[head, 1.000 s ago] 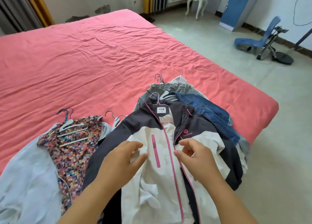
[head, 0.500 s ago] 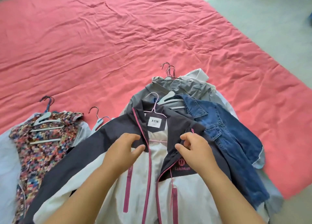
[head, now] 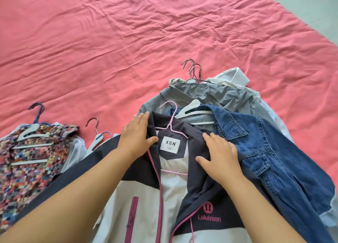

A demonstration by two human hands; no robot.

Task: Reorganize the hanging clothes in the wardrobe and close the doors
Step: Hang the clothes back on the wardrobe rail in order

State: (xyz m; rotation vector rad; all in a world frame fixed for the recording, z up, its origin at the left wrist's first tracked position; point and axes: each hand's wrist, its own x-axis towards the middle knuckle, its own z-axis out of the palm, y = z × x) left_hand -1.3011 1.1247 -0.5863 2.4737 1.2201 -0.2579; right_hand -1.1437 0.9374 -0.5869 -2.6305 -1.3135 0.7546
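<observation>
Grey-and-white jacket (head: pixel 150 202) lies collar-away, lengthwise toward the person; left hand (head: pixel 136 136) and right hand (head: pixel 218 155) press flat on either collar side, apart, pink hanger (head: pixel 172 125) between.

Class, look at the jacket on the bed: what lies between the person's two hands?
In the head view, between the left hand and right hand lies the jacket's open collar with its white XSN label and the pink hanger.

Two bare forearms, left hand (head: pixel 136 133), right hand (head: pixel 219 155), no sleeves
</observation>
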